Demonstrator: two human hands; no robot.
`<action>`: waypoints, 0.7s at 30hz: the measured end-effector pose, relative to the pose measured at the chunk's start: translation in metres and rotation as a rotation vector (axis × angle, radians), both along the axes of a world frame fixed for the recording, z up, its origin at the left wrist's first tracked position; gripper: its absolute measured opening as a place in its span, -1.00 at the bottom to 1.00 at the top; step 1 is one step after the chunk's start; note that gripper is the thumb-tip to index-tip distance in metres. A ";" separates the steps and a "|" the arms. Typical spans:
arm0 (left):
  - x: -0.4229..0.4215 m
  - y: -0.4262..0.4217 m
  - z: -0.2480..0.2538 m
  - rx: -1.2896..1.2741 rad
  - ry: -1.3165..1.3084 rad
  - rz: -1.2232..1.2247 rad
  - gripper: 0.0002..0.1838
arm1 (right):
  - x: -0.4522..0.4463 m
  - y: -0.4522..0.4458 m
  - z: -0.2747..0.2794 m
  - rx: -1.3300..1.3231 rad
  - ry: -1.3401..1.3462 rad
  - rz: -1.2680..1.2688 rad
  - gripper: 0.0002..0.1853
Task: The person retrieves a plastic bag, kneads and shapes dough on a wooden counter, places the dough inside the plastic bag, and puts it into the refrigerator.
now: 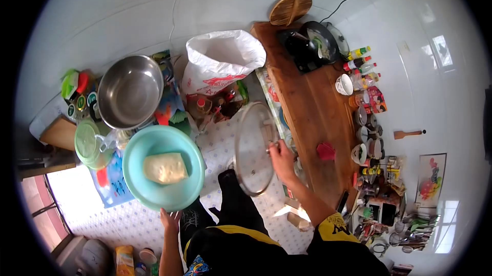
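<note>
My left hand [170, 219] grips the near rim of a turquoise plastic basin [137, 189]. Inside the basin lies a pale, roughly rectangular lump that looks like dough [165, 168]. My right hand [282, 162] is closed at the handle of a round glass lid [251, 148] with a metal rim. The lid is held on edge, apart from the basin, between it and the wooden counter [302, 112]. A wide stainless steel bowl [130, 91] stands just beyond the basin.
A white sack [220, 58] stands beside the counter, with bottles [203, 105] near its base. On the counter are a dark wok [320, 43], a red cloth-like item [325, 151] and several bottles and bowls along the wall. A green-lidded container [88, 140] sits left of the basin.
</note>
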State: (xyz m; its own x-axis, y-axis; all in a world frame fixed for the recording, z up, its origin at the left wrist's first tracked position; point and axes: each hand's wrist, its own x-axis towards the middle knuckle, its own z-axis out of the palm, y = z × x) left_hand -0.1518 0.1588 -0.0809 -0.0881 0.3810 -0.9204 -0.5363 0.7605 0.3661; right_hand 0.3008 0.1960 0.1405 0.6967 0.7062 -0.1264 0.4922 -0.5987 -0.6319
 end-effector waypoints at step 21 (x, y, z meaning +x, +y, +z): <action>0.109 0.119 0.060 0.672 1.353 -1.510 -0.51 | 0.493 -0.036 -0.154 -0.536 -0.483 -0.089 -0.49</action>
State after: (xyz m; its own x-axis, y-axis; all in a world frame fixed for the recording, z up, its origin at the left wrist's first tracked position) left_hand -0.0428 0.2779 -0.0213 0.2002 0.9336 -0.2971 0.9632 -0.1321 0.2340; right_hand 0.7934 0.1601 -0.0133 0.8142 0.5714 -0.1032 0.5770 -0.8160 0.0349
